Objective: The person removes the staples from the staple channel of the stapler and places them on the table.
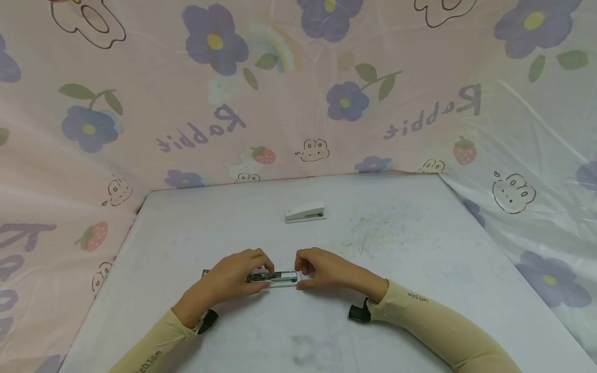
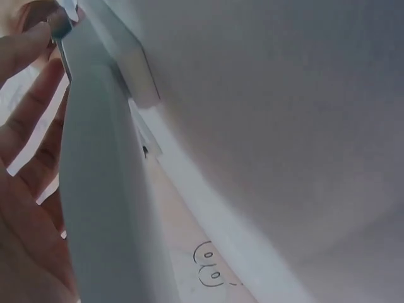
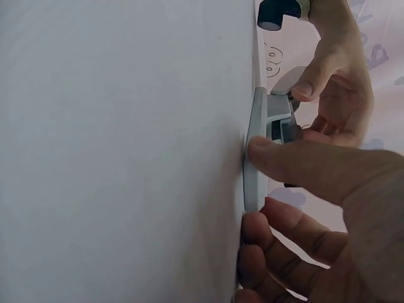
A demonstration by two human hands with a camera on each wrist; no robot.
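Observation:
A white stapler [image 1: 282, 284] lies on the table between both hands, its upper part swung back so that the metal staple channel [image 1: 272, 276] shows. My left hand [image 1: 233, 274] holds its left part, with thumb and fingers on either side and much of it hidden under the palm. At the other end, my right hand [image 1: 328, 269] grips the base, the thumb [image 3: 271, 158] pressed on its side. The left wrist view has the pale upper cover [image 2: 101, 164] close up, beside the left fingers. Whether staples lie in the channel is too small to tell.
A second white stapler [image 1: 305, 213], closed, stands farther back on the white table [image 1: 224, 217]. Faint dark marks stain the surface at the right. A printed curtain [image 1: 280, 103] hangs along the back and both sides.

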